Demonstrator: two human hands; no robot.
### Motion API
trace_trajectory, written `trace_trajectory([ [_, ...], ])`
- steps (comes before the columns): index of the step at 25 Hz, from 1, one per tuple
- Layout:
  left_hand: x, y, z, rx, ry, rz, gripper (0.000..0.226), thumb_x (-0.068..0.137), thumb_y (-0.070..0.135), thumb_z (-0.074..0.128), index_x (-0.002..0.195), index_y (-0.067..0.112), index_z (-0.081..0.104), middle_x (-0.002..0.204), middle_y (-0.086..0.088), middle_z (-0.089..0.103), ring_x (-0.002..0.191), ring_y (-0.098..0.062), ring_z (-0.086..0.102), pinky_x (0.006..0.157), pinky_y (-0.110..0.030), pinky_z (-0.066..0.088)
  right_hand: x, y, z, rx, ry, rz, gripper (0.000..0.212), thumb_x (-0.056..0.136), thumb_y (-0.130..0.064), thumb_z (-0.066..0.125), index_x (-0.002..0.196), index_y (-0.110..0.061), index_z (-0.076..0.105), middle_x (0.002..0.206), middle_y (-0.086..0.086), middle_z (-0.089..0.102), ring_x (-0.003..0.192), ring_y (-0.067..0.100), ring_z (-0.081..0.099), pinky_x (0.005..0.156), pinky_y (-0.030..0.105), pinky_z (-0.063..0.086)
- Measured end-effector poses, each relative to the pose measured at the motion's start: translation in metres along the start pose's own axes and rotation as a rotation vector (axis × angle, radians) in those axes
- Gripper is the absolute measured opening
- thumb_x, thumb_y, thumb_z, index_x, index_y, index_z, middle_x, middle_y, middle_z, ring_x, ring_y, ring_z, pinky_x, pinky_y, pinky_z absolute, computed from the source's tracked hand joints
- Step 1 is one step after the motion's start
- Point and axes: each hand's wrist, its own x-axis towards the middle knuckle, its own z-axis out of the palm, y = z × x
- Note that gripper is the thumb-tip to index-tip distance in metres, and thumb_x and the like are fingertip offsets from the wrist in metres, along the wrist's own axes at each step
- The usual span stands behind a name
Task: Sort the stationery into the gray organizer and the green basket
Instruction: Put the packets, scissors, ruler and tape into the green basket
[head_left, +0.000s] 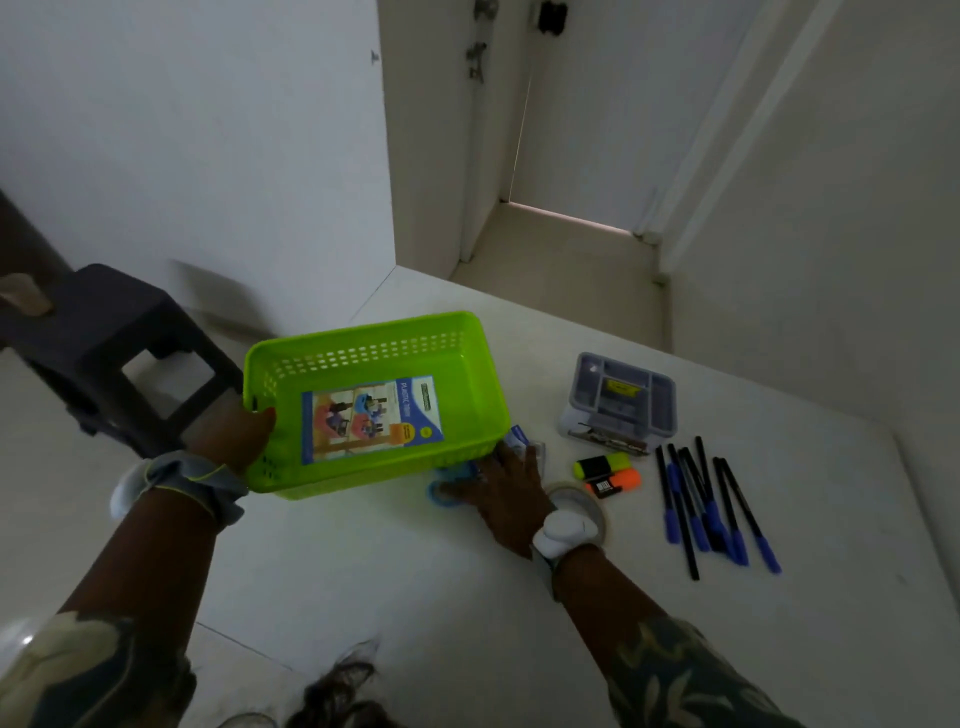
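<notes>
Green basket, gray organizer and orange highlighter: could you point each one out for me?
green basket (467, 364): head view, bare inner wall at its right end.
gray organizer (667, 410): head view, right rim.
orange highlighter (626, 478): head view, orange barrel, just below the yellow one.

One green perforated plastic basket (470, 364); one gray compartmented plastic organizer (619, 396); two highlighters, yellow (602, 465) and orange (613, 482), lying; one tape roll (582, 499) showing; pens overlapping, uncountable.
</notes>
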Motion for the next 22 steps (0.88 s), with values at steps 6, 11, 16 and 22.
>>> trace_trajectory([
  [6, -0.001, -0.011, -0.017, 0.059, -0.122, -0.079, 0.035, 0.094, 0.013, 0.049, 0.121, -0.010, 0.050, 0.121, -0.035, 0.055, 0.113, -0.048, 0.053, 0.100, -0.057, 0.041, 0.033, 0.029, 0.000, -0.028, -0.253, 0.161, 0.050, 0.095, -0.048, 0.026, 0.140, -0.027, 0.031, 0.148, 0.002, 0.038, 0.139, 0.038, 0.022, 0.099, 0.071, 0.028],
  [11, -0.016, -0.019, -0.028, 0.261, -0.350, -0.052, 0.038, 0.094, 0.013, 0.048, 0.128, -0.004, 0.046, 0.125, -0.028, 0.056, 0.114, -0.042, 0.055, 0.102, -0.051, 0.041, 0.044, 0.047, 0.002, 0.011, -0.252, 0.152, 0.045, 0.097, -0.042, 0.036, 0.141, -0.035, 0.030, 0.157, -0.004, 0.015, 0.145, 0.032, 0.002, 0.109, 0.067, 0.007],
  [16, -0.032, -0.016, -0.004, 0.419, -0.478, -0.011, 0.042, 0.095, 0.020, 0.047, 0.134, 0.005, 0.042, 0.129, -0.020, 0.056, 0.114, -0.034, 0.057, 0.100, -0.041, 0.045, 0.056, 0.048, -0.017, 0.085, -0.116, 0.230, 0.043, 0.090, -0.042, 0.050, 0.131, -0.031, 0.046, 0.139, 0.002, 0.048, 0.130, 0.027, 0.040, 0.105, 0.050, 0.032],
  [22, -0.037, -0.013, 0.029, 0.203, -0.540, -0.029, 0.041, 0.089, 0.023, 0.057, 0.124, 0.000, 0.052, 0.127, -0.022, 0.057, 0.118, -0.035, 0.055, 0.104, -0.045, 0.042, 0.073, 0.051, -0.027, 0.017, -0.279, 0.028, 0.055, 0.090, -0.030, 0.053, 0.142, -0.025, 0.033, 0.145, 0.010, 0.038, 0.133, 0.032, 0.032, 0.110, 0.042, 0.029],
])
